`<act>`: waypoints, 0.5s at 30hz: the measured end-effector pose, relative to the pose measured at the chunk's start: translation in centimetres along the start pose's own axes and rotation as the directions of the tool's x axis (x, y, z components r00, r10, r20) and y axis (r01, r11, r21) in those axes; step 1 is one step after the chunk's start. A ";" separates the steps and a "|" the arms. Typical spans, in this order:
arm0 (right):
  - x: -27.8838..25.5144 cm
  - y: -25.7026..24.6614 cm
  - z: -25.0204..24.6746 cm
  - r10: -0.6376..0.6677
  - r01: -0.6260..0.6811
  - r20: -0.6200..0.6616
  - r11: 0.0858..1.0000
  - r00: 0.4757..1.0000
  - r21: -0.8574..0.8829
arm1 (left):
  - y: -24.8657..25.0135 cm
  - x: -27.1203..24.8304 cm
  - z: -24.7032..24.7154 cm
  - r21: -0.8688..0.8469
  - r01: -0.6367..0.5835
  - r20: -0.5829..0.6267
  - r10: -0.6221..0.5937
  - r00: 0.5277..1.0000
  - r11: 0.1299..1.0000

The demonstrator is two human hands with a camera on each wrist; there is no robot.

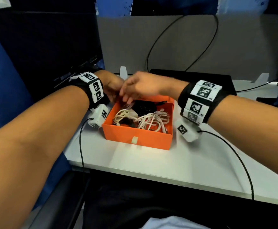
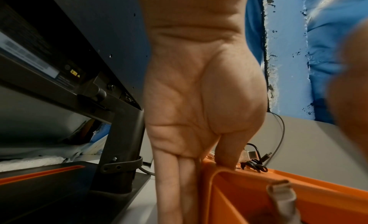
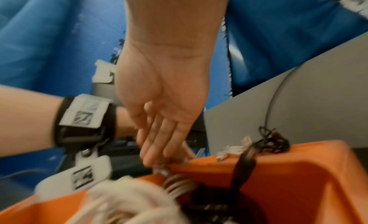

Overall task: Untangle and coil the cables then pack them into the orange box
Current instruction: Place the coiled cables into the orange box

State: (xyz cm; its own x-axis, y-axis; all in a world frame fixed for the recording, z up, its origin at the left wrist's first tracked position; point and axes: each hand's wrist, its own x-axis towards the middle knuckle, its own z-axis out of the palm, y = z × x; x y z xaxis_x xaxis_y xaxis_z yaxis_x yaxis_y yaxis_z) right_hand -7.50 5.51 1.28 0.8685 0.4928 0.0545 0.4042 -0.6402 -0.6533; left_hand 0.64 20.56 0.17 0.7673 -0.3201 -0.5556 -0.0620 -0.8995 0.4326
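Observation:
The orange box (image 1: 135, 135) sits on the white desk. Inside lie coiled white cables (image 1: 151, 121) and a black coil (image 1: 144, 107). My left hand (image 1: 112, 87) is at the box's far left corner. In the left wrist view, the left hand (image 2: 191, 117) has its thumb over the box (image 2: 249, 188) rim and its straight fingers down the outside wall. My right hand (image 1: 140, 86) hovers over the same corner, fingers straight and blurred. In the right wrist view, the right hand (image 3: 165, 104) reaches toward the left thumb, holding nothing I can see. A small black cable bundle (image 3: 272, 140) shows at the far rim.
A black monitor stand (image 2: 119, 148) rises just left of the box. A flat black device (image 1: 201, 80) lies behind the box, in front of a grey partition (image 1: 168, 43) with a black cable looped on it. Bare desk (image 1: 151, 162) extends to the front edge.

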 end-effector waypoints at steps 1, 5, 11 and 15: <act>0.4 0.5 -1.3 0.006 -0.015 -0.097 0.996 0.995 -0.092 | 0.0 -0.1 -0.1 -0.009 -0.004 -0.003 0.004 1.000 1.000; 2.3 4.2 -5.6 0.049 -0.248 -0.315 0.733 0.948 -0.633 | -0.5 0.1 -0.3 -0.058 0.028 -0.017 -0.029 0.999 0.998; 2.5 8.4 -6.1 0.352 -0.349 -0.124 0.701 0.928 -0.622 | -1.0 1.3 -0.5 -0.086 0.037 -0.016 -0.038 0.999 0.996; 2.4 8.9 -5.4 0.253 -0.361 -0.258 0.658 0.932 -0.660 | -0.7 1.4 -0.4 -0.091 0.027 -0.017 -0.029 0.999 0.996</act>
State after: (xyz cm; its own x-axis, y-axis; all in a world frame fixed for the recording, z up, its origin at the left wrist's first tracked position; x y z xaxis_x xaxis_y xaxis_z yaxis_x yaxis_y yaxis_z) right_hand -0.26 -2.18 -0.37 0.9861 0.1455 0.0805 0.1419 -0.9887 0.0488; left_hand 2.02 20.87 -0.59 0.7796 -0.2888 -0.5558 0.0171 -0.8772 0.4798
